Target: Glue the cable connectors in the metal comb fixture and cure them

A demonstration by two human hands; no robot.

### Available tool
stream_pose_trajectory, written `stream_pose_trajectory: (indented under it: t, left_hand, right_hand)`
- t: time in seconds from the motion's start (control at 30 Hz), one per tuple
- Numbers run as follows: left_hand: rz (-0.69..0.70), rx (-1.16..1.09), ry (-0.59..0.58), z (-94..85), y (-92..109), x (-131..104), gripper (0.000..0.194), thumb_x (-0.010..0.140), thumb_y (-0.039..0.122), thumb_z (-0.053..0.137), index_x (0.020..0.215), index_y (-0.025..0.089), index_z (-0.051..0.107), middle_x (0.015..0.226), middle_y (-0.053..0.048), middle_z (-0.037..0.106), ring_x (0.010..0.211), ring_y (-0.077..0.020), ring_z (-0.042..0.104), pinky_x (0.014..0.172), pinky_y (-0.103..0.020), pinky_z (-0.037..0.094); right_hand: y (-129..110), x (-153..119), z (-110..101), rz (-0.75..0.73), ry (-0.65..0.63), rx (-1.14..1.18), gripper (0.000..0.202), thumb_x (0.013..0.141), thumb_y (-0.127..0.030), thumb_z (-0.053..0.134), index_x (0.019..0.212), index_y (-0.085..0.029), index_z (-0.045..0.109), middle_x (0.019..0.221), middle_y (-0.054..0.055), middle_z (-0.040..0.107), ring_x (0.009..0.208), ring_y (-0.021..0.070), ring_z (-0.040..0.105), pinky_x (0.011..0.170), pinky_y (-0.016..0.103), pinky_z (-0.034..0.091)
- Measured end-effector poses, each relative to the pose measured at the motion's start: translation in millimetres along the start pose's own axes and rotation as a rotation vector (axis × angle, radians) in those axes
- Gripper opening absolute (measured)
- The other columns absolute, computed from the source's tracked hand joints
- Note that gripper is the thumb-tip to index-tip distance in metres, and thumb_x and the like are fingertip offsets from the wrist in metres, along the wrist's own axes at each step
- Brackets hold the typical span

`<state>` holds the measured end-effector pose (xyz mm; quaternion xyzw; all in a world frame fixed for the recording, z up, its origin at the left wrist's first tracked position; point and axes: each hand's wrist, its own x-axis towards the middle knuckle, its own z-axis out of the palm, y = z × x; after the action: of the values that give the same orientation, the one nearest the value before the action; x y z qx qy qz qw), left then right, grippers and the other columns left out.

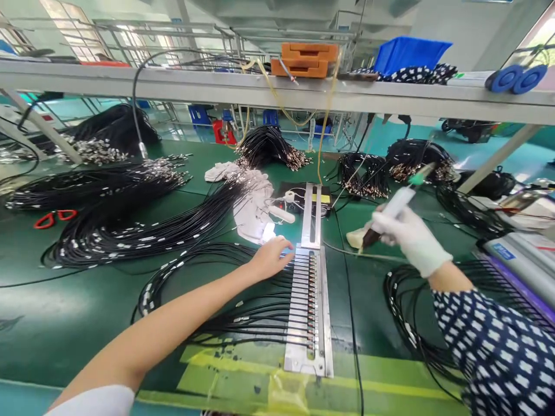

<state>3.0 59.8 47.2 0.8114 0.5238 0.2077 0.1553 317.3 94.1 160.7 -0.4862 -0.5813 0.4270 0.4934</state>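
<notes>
My bare left hand (272, 258) reaches to the upper left edge of a slotted metal fixture (299, 364). Its fingers are bent and slightly apart, and I make out nothing held between them. Black cables (260, 316) lie side by side in the fixture, their metal ends lined up along its slot. In a white glove, my right hand (403, 231) is closed around a white dispensing syringe (399, 201) with a green tip, raised to the right of the fixture. The tip points up and away. A dark brown piece shows under that hand, partly hidden.
Large black cable bundles (130, 231) lie on the left, near red-handled scissors (43, 221). Behind the fixture are a white cloth (247, 214) and a black box (327, 199). A shelf (195, 86) spans the back. A grey and purple device (520, 266) stands right.
</notes>
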Motion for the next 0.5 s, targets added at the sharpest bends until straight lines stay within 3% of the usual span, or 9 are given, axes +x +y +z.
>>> stream_pose_trajectory:
  t: [0.03,0.1,0.17,0.27,0.37,0.5]
  left_hand:
    - [0.007,-0.002,0.006,2.9,-1.1,-1.7,0.025,0.095,0.029,0.049,0.109,0.015,0.065,0.106,-0.011,0.064,0.102,-0.0264,0.061,0.09,-0.042,0.052]
    - [0.031,-0.008,0.013,13.2,0.2,-1.8,0.027,0.095,0.026,0.05,0.117,0.015,0.062,0.116,-0.012,0.062,0.109,-0.0273,0.059,0.096,-0.044,0.05]
    - [0.056,-0.014,0.01,26.7,2.3,-0.3,0.031,0.094,0.023,0.051,0.123,0.017,0.06,0.127,-0.013,0.059,0.119,-0.0281,0.055,0.102,-0.047,0.047]
    - [0.112,0.005,-0.001,46.7,0.1,-0.9,0.033,0.096,0.02,0.047,0.128,0.019,0.057,0.14,-0.012,0.054,0.127,-0.0284,0.05,0.106,-0.05,0.045]
    - [0.158,0.04,0.009,60.8,-7.7,-5.9,0.037,0.099,0.02,0.043,0.135,0.017,0.053,0.147,-0.015,0.048,0.131,-0.0297,0.047,0.107,-0.051,0.043]
    - [0.132,0.034,0.029,66.0,-14.1,-11.6,0.041,0.099,0.02,0.041,0.138,0.014,0.051,0.14,-0.018,0.05,0.129,-0.0308,0.047,0.107,-0.052,0.043]
  right_hand:
    - [-8.2,7.8,2.5,-0.153,0.135,-0.011,0.041,0.067,-0.041,0.086,0.092,-0.021,0.062,0.078,0.004,0.073,0.066,0.0174,0.067,0.053,0.026,0.054]
    - [-7.0,11.6,14.9,-0.308,0.232,0.019,0.034,0.073,-0.04,0.081,0.095,-0.022,0.062,0.095,0.005,0.075,0.081,0.0179,0.069,0.064,0.026,0.056]
    - [19.1,2.8,35.3,-0.226,0.124,0.061,0.031,0.08,-0.042,0.074,0.1,-0.022,0.061,0.108,0.007,0.074,0.075,0.0157,0.07,0.06,0.025,0.056]
    - [81.4,-16.7,65.4,0.047,-0.024,0.222,0.048,0.079,-0.051,0.074,0.11,-0.02,0.054,0.104,0.011,0.075,0.062,0.016,0.07,0.049,0.024,0.053]
    - [130.3,-27.4,78.3,0.079,0.019,0.307,0.049,0.077,-0.049,0.077,0.109,-0.019,0.054,0.102,0.01,0.075,0.064,0.0166,0.071,0.054,0.026,0.058]
    - [153.3,-31.4,75.6,0.035,0.107,0.273,0.036,0.078,-0.042,0.078,0.098,-0.019,0.059,0.091,0.005,0.076,0.056,0.0145,0.069,0.053,0.027,0.059]
